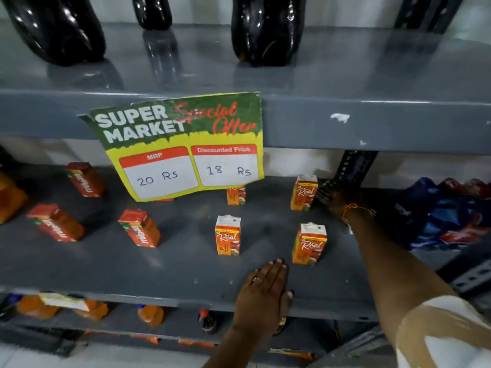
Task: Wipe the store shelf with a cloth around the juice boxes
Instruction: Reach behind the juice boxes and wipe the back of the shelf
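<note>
Grey shelf (132, 269) | juice boxes (228, 235) upright | left hand (261, 293) flat, grip spread | right hand (336, 199) grip unclear

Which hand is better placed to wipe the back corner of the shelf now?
The right hand: it already reaches deep beside the rear Real box, seemingly holding a dark cloth. The left hand lies flat on the shelf front edge.

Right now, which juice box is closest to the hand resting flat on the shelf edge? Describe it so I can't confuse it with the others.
Start at the yellow-and-green offer sign hanging from the upper shelf, then drop to the grey middle shelf. Among the upright orange Real boxes to the right, take the front-row one just beyond and right of the left hand. Unlike its front-row neighbour, it stands nearest the reaching right forearm.
</note>
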Demonstrator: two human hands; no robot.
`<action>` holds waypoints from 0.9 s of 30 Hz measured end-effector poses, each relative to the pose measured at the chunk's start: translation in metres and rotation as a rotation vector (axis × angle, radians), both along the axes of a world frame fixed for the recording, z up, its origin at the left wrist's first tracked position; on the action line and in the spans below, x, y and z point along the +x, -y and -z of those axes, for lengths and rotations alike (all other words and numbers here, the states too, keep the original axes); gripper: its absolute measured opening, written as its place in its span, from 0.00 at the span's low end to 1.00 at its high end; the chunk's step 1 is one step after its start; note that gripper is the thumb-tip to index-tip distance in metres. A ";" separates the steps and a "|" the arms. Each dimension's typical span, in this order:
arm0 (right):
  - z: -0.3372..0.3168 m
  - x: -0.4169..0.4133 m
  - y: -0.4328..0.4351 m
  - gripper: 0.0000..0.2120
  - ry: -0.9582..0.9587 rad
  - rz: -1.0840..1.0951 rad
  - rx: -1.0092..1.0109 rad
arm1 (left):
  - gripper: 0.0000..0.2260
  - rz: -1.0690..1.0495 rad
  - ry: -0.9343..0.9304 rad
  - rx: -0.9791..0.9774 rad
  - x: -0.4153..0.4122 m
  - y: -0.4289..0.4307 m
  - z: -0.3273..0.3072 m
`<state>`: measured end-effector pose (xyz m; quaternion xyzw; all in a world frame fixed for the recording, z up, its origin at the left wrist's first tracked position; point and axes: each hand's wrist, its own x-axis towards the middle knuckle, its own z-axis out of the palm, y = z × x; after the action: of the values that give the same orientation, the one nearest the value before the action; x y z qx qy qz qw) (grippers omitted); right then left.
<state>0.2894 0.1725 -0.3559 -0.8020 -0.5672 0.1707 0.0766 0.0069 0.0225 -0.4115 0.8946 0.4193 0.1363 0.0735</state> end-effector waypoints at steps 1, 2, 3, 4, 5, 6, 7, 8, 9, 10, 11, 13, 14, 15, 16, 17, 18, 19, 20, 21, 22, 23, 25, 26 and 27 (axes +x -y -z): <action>0.000 0.000 -0.001 0.20 0.044 -0.013 0.014 | 0.22 -0.002 -0.013 -0.005 0.000 -0.001 0.001; 0.001 0.000 -0.003 0.20 0.057 -0.013 0.036 | 0.22 -0.005 -0.024 -0.015 0.000 -0.002 0.000; 0.002 0.000 -0.003 0.19 0.062 -0.007 0.029 | 0.22 -0.006 -0.028 -0.020 0.000 -0.003 0.000; 0.003 -0.002 -0.004 0.20 0.044 0.012 0.026 | 0.22 -0.004 -0.021 -0.021 0.000 -0.004 -0.001; 0.003 -0.006 -0.002 0.21 -0.008 0.055 0.014 | 0.21 -0.012 -0.015 -0.004 0.000 -0.005 -0.002; 0.004 -0.010 0.001 0.22 -0.008 0.071 -0.004 | 0.21 -0.023 -0.010 0.002 -0.001 -0.005 -0.004; 0.006 -0.014 0.005 0.23 -0.005 0.092 0.011 | 0.20 -0.044 -0.013 0.009 -0.001 -0.005 -0.004; 0.006 -0.019 0.012 0.23 0.040 0.108 0.018 | 0.21 -0.053 -0.002 0.007 -0.001 -0.005 -0.002; 0.006 -0.023 0.019 0.23 0.057 0.153 0.045 | 0.22 -0.046 0.017 -0.011 -0.001 -0.006 0.001; 0.006 -0.027 0.028 0.24 0.035 0.199 0.056 | 0.22 -0.033 0.037 -0.046 -0.002 -0.007 0.003; 0.006 -0.032 0.037 0.24 0.024 0.225 0.065 | 0.23 -0.027 0.039 -0.065 -0.002 -0.007 0.004; 0.006 -0.042 0.058 0.22 0.065 0.184 0.014 | 0.23 -0.029 0.024 -0.061 -0.002 -0.006 0.004; 0.006 -0.046 0.069 0.22 0.079 0.171 -0.012 | 0.23 -0.032 0.031 -0.054 -0.002 -0.006 0.004; 0.008 -0.051 0.081 0.22 0.050 0.185 -0.013 | 0.22 -0.039 0.042 -0.052 -0.002 -0.005 0.003; 0.007 -0.058 0.093 0.23 0.068 0.188 -0.014 | 0.22 -0.042 0.047 -0.060 -0.001 -0.004 0.002; 0.007 -0.064 0.102 0.25 0.110 0.202 -0.016 | 0.22 -0.040 0.041 -0.077 -0.001 -0.004 0.001; 0.005 -0.072 0.112 0.25 0.146 0.234 -0.041 | 0.22 -0.039 0.032 -0.089 0.000 -0.004 0.001; 0.002 -0.080 0.122 0.24 0.157 0.273 -0.073 | 0.23 -0.040 0.021 -0.101 -0.001 -0.003 0.001; 0.000 -0.089 0.131 0.23 0.174 0.294 -0.112 | 0.23 -0.044 0.012 -0.113 -0.001 -0.003 0.001; -0.003 -0.099 0.141 0.22 0.193 0.302 -0.157 | 0.23 -0.043 0.002 -0.126 -0.001 -0.003 0.001; -0.004 -0.107 0.151 0.22 0.193 0.328 -0.185 | 0.23 -0.039 -0.006 -0.135 -0.002 -0.002 0.000; -0.005 -0.115 0.159 0.22 0.186 0.354 -0.210 | 0.23 -0.035 -0.013 -0.140 -0.002 -0.002 -0.001; -0.006 -0.131 0.177 0.23 0.162 0.409 -0.221 | 0.23 -0.033 -0.017 -0.136 -0.003 -0.001 -0.002; -0.007 -0.139 0.185 0.23 0.150 0.428 -0.216 | 0.23 -0.032 -0.012 -0.139 -0.003 -0.001 -0.002; -0.007 -0.146 0.193 0.22 0.152 0.433 -0.209 | 0.22 -0.027 -0.004 -0.144 -0.004 -0.002 -0.003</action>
<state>0.1433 -0.0204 -0.3493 -0.9189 -0.3658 0.1473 -0.0147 0.0033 0.0242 -0.4089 0.8814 0.4404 0.1050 0.1348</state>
